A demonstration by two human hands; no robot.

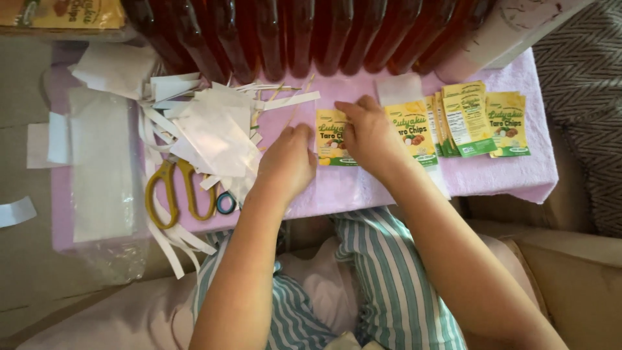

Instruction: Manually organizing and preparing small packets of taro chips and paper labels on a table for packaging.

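A yellow and green printed label [329, 139] lies on the pink cloth [492, 175] over a low table. My left hand [289, 161] rests on the cloth at the label's left edge, fingers curled. My right hand [368, 133] presses down on the label's right side, fingers bent over its top edge. Whether either hand pinches the label is hidden by the fingers. Another label [412, 133] lies just right of my right hand.
Several more labels [483, 120] are fanned out at the right. A heap of white paper strips [214, 126] and yellow-handled scissors [170, 191] lie at the left, with a small tape roll [226, 203]. Dark red bottles [304, 32] line the back edge.
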